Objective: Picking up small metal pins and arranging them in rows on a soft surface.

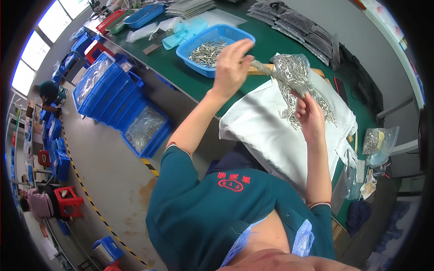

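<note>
Small silvery metal pins (pixel 289 115) lie in a loose pile on a white cloth (pixel 262 108) before me. A clear plastic bag (pixel 291 65) full of similar pins rests at the pile's far side. My left hand (pixel 231 70) is raised beside the right rim of a blue basket (pixel 183 49), fingers stretched and thumb apart. From near its thumb a grey, blurred streak of pins slants down to the pile. Over the pile, my right hand (pixel 309 115) has its fingers curled at the streak's lower end, apparently gripping some pins. Its palm side is partly hidden.
Pins (pixel 205 53) also fill part of the basket on the green table (pixel 158 63). Black packets (pixel 294 22) line the back. A bag of metal parts (pixel 377 144) sits at right. Blue crates (pixel 110 99) stand left on the floor; two people are farther off.
</note>
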`<state>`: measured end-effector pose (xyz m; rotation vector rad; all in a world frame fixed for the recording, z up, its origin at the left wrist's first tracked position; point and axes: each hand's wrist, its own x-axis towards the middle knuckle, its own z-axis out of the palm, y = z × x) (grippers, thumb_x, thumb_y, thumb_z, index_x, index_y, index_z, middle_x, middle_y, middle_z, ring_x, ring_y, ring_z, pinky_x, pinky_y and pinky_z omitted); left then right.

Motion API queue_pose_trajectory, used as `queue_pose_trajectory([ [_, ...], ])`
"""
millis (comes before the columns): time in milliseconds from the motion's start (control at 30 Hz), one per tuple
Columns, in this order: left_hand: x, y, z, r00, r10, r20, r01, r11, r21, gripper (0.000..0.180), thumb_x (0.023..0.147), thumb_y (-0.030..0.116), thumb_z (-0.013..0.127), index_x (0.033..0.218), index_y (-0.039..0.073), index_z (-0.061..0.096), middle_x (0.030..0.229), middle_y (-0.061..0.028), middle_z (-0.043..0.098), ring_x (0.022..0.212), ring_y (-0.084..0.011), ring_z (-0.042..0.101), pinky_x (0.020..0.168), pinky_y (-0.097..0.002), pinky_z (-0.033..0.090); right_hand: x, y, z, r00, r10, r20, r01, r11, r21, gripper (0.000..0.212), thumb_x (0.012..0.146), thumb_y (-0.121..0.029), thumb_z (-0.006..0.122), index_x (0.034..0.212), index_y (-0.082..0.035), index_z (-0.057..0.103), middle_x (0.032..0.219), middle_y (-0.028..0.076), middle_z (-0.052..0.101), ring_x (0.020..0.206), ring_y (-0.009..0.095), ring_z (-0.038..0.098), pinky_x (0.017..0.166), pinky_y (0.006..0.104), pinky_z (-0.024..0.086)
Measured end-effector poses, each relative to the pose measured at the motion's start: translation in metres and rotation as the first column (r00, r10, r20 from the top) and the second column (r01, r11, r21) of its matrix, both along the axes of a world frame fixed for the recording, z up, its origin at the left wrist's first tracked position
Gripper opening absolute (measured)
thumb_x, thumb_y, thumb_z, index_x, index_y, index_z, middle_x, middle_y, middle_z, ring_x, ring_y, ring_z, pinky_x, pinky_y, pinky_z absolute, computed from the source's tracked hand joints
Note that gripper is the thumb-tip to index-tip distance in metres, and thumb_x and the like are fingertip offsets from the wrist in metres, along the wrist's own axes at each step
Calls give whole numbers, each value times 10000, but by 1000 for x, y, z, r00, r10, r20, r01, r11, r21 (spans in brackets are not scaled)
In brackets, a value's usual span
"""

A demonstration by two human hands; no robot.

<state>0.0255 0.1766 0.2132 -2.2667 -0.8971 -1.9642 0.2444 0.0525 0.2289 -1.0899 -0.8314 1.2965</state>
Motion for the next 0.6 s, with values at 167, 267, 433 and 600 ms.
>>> queue_pose_trajectory([
  [167,38,21,5,967,-58,-249,94,986,137,175,899,187,605,1035,94,665,1047,-46,667,991,-248,615,943,-384,436,-50,88,7,992,3,128,-6,1000,27,280,981,-296,499,810,-92,584,708,-71,486,604,32,431,554,211,386],
  [267,26,63,1,965,-54,-255,70,996,54,142,910,213,582,900,97,662,925,-29,664,872,-246,623,863,-388,451,-63,110,14,984,14,177,-17,1000,17,271,977,-287,512,868,-70,633,700,-78,489,600,28,434,555,216,393],
  [433,-18,123,-9,942,104,-318,-119,992,-29,201,903,275,563,804,118,641,795,-10,632,792,-245,621,776,-407,430,-73,121,17,985,47,164,-56,997,53,288,979,-282,512,992,-39,665,704,-84,491,598,19,432,561,212,394],
  [600,-52,157,-29,826,208,-524,-313,942,-119,299,944,345,490,842,131,671,876,-54,646,897,-248,618,799,-424,412,-80,123,10,978,53,203,-58,998,22,311,990,-283,497,1059,-24,655,700,-92,480,600,4,428,545,183,384],
])
